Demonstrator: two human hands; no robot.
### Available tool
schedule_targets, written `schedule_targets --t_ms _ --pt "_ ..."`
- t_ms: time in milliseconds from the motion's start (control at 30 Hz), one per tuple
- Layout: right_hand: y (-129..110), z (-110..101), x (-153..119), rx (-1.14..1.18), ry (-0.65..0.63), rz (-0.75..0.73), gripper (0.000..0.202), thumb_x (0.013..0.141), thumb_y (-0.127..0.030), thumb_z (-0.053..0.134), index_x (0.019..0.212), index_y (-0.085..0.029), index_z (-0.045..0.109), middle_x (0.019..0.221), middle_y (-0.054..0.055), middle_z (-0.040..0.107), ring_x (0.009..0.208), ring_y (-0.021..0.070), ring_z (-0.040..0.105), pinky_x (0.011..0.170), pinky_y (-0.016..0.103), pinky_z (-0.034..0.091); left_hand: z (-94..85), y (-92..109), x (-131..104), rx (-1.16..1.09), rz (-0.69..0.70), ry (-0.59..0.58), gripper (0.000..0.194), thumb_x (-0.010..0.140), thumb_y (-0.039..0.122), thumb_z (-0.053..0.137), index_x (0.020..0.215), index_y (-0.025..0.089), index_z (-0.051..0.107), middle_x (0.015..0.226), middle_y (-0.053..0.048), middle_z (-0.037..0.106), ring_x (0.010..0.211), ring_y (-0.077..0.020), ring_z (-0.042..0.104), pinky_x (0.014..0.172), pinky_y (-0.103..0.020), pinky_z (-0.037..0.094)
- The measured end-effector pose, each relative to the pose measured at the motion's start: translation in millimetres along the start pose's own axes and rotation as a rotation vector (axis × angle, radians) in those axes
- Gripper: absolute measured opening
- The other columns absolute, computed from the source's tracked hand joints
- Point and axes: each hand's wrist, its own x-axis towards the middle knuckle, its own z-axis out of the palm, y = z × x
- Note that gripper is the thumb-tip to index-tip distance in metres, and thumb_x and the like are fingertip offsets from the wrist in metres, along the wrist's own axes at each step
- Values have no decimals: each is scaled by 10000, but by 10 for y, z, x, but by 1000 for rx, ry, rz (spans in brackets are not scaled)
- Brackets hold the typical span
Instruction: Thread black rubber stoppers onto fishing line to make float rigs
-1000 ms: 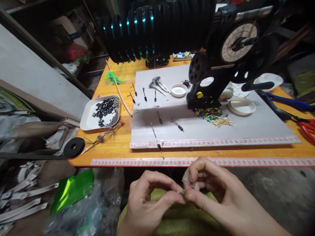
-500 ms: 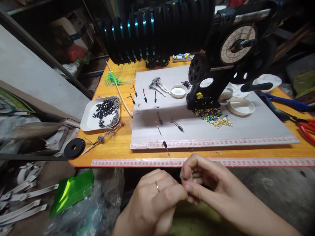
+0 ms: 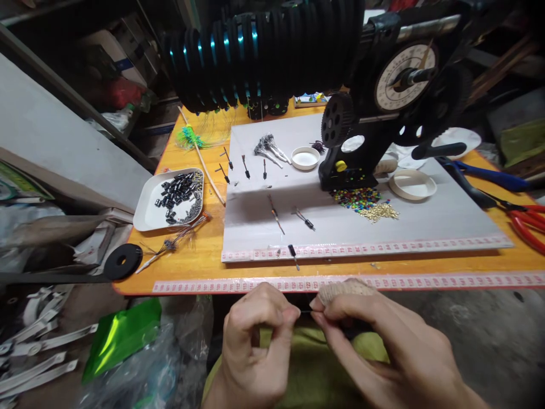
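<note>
Looking through the head view, I see the left hand [image 3: 259, 341] and right hand [image 3: 394, 335] pinching a thin dark line [image 3: 305, 312] with their fingers [image 3: 291, 314] near the counter [image 3: 196, 253], maybe to make it straight. A tray [image 3: 143, 209] holds black bits [image 3: 176, 193] together.

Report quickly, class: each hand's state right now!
Left hand: pinched closed; anything held is too small to tell.
Right hand: pinched closed; contents can't be told.

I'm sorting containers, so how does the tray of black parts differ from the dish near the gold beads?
The tray is squarish with rounded corners; the dish is round. The tray looks larger than the dish. The tray sits on the orange table, the dish on the grey board. Both are pale and shallow.
</note>
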Motion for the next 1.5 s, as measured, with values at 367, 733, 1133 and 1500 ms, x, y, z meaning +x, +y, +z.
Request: schedule_targets --t_ms 367,733,1133,1500 --pt "-69 -136 36 -201 16 -85 296 858 -30 543 1055 -244 487 820 15 711 723 178 710 672 291 554 122 -69 0 85 86 90 482 803 -126 508 1108 243 446 773 40 564 663 -118 550 647 -294 495" --pt "-52 -356 132 24 -76 46 243 868 -55 554 961 -261 465 826 -37 626 697 95 646 672 195 516 47 -43 341 435 309 -352 591 869 9 624 1395 150 395 964 -99 759 776 -174 695 627 -273 534" --pt "-53 -296 261 485 -48 224 270 884 -70 618 1013 -283 513 927 -16 618 856 123 675 741 193 583 -87 70 355 144 163 -269 208 880 50 662 1061 147 692 829 -58 777 765 -151 742 687 -229 599" --pt "121 -392 265 -143 -109 -447 302 963 -88 470 1212 -120 639 1135 130 741 1103 238 680 1023 338 549 -129 130 330 231 10 -164 194 813 -12 690 882 169 694 742 -6 736 683 -115 698 658 -189 570"
